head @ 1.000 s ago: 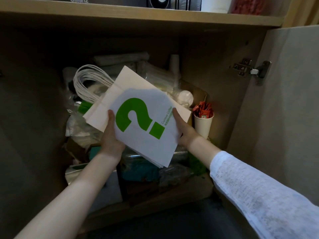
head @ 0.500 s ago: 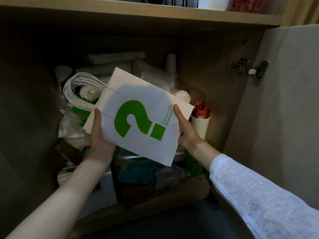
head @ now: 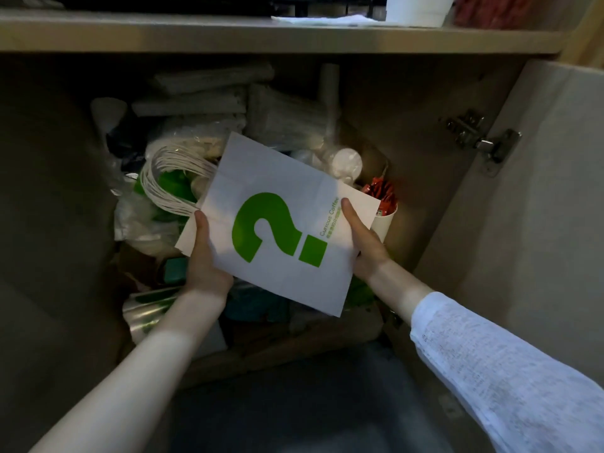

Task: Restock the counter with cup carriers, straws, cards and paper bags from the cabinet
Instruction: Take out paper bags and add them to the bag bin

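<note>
- Paper bags (head: 287, 223): a flat white stack, green question mark on the top face, being held tilted in front of the open cabinet (head: 408, 132), clear of the clutter behind it.
- Left hand (head: 204, 259) is gripping the stack's left edge, thumb lying on the top face, fingers hidden beneath.
- Right hand (head: 364, 238) is gripping the right edge, thumb pressing beside the small green print; the two hands are sitting well apart, the stack clamped between them.
- White cord handles (head: 166, 184) are fanning out from the stack's upper left edge.
- Paper cup (head: 385, 220) holding red sachets (head: 380, 192) is standing just right of the stack, behind the right thumb.
- Wrapped bundles (head: 196, 103) are lying deeper in the cabinet, above the stack; too dim to identify.
- Door hinge (head: 480, 142) is showing right of the stack.
- Surface (head: 228, 35) is running above the cabinet opening.
</note>
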Demonstrator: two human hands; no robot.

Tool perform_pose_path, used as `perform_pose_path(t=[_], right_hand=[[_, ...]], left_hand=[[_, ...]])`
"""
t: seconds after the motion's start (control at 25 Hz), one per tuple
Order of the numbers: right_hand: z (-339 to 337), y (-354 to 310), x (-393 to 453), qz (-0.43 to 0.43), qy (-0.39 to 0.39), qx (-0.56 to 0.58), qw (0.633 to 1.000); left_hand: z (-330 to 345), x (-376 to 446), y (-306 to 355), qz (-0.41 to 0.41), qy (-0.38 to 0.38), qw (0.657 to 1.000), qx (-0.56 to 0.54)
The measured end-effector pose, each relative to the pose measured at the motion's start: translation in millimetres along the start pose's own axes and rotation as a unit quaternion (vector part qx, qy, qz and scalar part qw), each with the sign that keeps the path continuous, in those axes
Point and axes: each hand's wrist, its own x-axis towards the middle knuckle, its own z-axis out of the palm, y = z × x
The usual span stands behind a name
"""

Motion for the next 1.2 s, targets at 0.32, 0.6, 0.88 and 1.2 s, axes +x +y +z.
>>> perform_pose_path(t=[0.32,0.6,0.88,1.2], right_hand=[[-11.0,-39.3,-54.7,0.101,0.059,0.010,0.993],[-16.2,-72.6,-122.0,0.169,0.151,-0.061,0.972],[-9.7,-114.2,-175.7,0.225,0.112,-0.066,0.966],[-6.1,-130.7,-222.5,0.255,0.111,-0.081,0.957]], left_hand=[[49.7,-55.9,21.9,-0.130,0.151,0.974,-0.107],[77.4,-128.5,29.4,-0.179,0.353,0.918,-0.013],[108.3,-198.0,51.0,-0.200,0.419,0.885,-0.019],[125.7,-245.0,77.6,-0.203,0.415,0.887,-0.024]])
